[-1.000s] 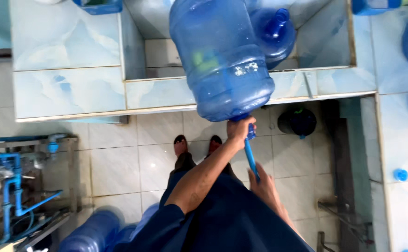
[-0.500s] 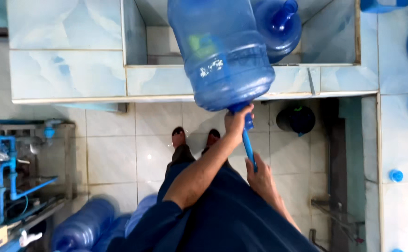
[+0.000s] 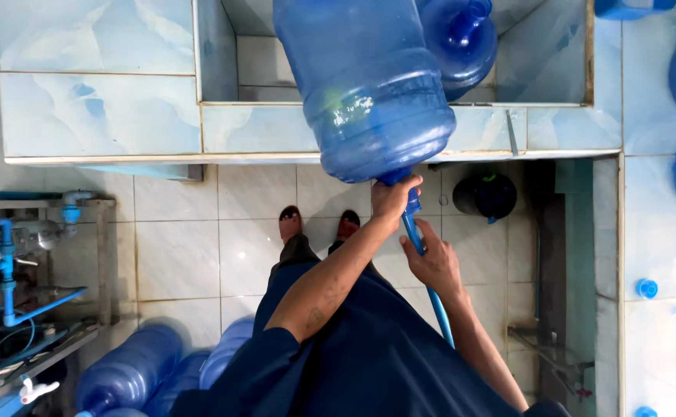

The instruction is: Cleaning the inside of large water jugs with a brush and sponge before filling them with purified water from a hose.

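The big blue water jug (image 3: pixel 365 85) lies tilted over the tiled table's (image 3: pixel 261 127) front edge, neck down. The left hand (image 3: pixel 394 197) is closed around the neck. Just below the jug, the right hand (image 3: pixel 433 262) grips a thin blue hose (image 3: pixel 419 245). Bare floor tiles (image 3: pixel 176 255) lie under the jug.

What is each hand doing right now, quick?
Left hand: closed around the neck of the big blue water bottle.
Right hand: closed around the blue hose that runs up to the bottle's mouth.
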